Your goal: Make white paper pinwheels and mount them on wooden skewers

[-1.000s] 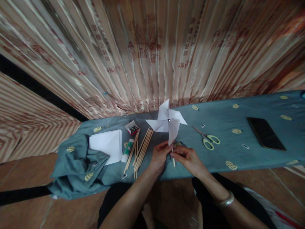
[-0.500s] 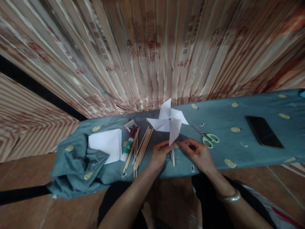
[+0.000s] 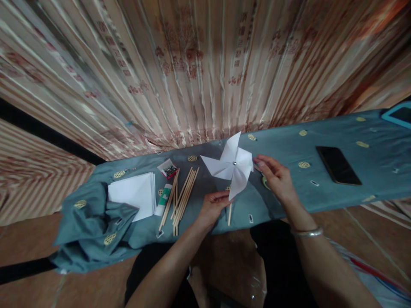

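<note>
A white paper pinwheel [image 3: 227, 167] with a silver pin at its centre stands above the cloth-covered surface. My left hand [image 3: 212, 207] is closed on its wooden stick [image 3: 229, 215], just below the lowest blade, and the stick's lower end shows under the fingers. My right hand [image 3: 278, 177] is at the pinwheel's right side, fingers stretched out, with the fingertips at the edge of a blade. Whether they touch the paper is hard to make out. Behind that hand, scissors [image 3: 265, 182] are mostly hidden, with part of a light green handle showing.
Left of the pinwheel lie several wooden sticks [image 3: 183, 201], a glue stick [image 3: 163, 199], a small open box of pins [image 3: 168, 169] and a stack of white paper [image 3: 133, 194]. A black phone [image 3: 338, 165] lies to the right, with a blue-edged device [image 3: 398, 114] beyond. A curtain [image 3: 192, 85] hangs behind.
My right hand has moved up and right, from near the stick to the right blade, now covering most of the scissors. The pinwheel's blades have turned slightly. The view has shifted rightward.
</note>
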Action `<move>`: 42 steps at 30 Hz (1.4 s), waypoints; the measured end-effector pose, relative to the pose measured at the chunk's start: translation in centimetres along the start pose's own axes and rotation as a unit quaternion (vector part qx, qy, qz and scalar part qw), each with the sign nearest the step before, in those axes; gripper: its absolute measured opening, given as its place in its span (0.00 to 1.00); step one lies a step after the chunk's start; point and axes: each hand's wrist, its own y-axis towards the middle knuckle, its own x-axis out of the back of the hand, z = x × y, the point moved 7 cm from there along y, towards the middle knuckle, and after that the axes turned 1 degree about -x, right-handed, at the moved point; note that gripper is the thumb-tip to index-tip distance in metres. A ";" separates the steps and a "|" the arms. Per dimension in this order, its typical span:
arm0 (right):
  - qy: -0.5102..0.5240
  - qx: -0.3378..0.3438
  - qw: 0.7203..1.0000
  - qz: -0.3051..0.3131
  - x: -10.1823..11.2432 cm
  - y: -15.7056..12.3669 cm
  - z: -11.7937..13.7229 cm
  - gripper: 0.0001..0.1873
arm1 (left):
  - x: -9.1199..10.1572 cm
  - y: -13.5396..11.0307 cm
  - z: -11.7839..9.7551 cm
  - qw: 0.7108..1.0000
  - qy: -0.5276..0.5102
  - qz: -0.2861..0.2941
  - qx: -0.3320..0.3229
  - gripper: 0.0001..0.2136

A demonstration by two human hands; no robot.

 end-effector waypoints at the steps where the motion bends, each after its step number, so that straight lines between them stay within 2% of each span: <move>1: 0.011 -0.009 1.000 0.006 -0.1 0.1 -0.3 0.26 | 0.1 0.0 0.0 1.000 0.000 -0.004 0.000 0.18; 8: -0.013 0.005 1.000 -0.009 -0.2 0.5 -0.7 0.27 | 0.2 0.1 0.0 1.000 0.008 -0.014 -0.002 0.19; 15: 0.037 -0.073 0.996 0.023 -1.1 0.6 -2.0 0.27 | 0.7 0.4 0.2 0.999 0.016 -0.024 -0.016 0.19; 23: 0.103 -0.151 0.982 0.043 -1.8 -0.5 -1.3 0.23 | 1.1 0.5 -0.2 0.999 -0.002 -0.043 -0.027 0.18; 33: 0.124 -0.204 0.966 0.098 -3.5 -2.1 -0.3 0.25 | 1.3 0.5 -0.7 0.997 0.020 -0.056 -0.045 0.16; 42: 0.138 -0.250 0.949 0.137 -4.8 -3.6 -0.1 0.21 | 1.1 0.8 -0.5 0.998 0.002 -0.036 -0.045 0.18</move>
